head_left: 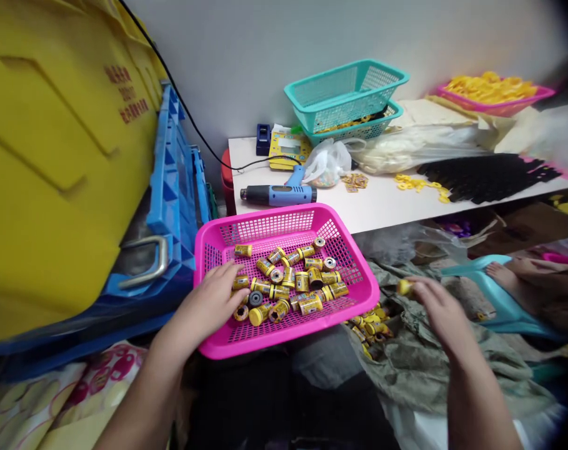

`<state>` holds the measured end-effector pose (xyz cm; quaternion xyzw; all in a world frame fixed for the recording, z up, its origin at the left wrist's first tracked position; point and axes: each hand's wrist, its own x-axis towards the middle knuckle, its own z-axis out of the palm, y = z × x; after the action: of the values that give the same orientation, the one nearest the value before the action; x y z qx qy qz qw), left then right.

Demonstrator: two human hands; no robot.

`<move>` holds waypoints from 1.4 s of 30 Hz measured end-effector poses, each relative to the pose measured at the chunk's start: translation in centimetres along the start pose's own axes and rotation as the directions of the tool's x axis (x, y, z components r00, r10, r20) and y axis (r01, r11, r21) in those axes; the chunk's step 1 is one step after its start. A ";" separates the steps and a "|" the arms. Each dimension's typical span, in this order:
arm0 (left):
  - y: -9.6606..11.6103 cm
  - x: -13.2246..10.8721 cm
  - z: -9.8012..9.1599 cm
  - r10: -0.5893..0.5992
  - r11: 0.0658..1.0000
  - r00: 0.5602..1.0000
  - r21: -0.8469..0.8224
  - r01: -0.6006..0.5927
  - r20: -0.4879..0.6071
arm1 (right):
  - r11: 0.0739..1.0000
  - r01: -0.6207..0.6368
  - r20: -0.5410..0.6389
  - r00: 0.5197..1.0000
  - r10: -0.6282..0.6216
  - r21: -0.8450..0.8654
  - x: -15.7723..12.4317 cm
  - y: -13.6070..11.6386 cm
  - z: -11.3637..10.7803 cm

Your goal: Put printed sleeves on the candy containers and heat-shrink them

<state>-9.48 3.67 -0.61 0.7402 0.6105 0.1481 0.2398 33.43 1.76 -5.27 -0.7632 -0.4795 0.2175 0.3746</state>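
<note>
Red Chinese characters [127, 94] stand in three lines on the yellow plastic bin [54, 156], too blurred to read. Right of that bin, the labels on the small yellow cylinders [310, 305] are also illegible.

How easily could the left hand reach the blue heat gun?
Probably easily: the left hand is in the pink basket; the heat gun lies just past its far rim, nothing between.

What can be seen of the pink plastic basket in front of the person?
The pink plastic basket is rectangular, with perforated mesh walls and base and a solid rim. It sits at an angle in front of the person, apparently on their lap, above dark clothing. Many small yellow cylinders with printed labels lie scattered across its floor, some on their sides. The person's left hand reaches in over the rim and rests among them.
</note>
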 end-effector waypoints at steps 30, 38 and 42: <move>4.3 -3.7 0.5 -0.036 0.899 0.892 -0.404 -0.168 -0.450 | 0.560 0.825 0.837 0.361 -0.411 -0.081 1.1 -15.4 17.3; 5.5 -4.8 -0.4 0.084 0.942 0.875 -0.249 -0.226 -0.476 | 0.562 0.787 0.755 0.525 -0.393 -0.255 -0.2 -14.4 14.5; 5.0 -4.9 -0.2 0.101 0.935 0.891 -0.265 -0.238 -0.442 | 0.659 0.742 0.725 0.520 -0.452 -0.121 -1.4 -14.9 12.1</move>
<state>-6.43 -1.77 2.60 0.6943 0.5487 0.4196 0.2020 15.96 8.73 -1.25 -0.4818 -0.8485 0.2084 0.0675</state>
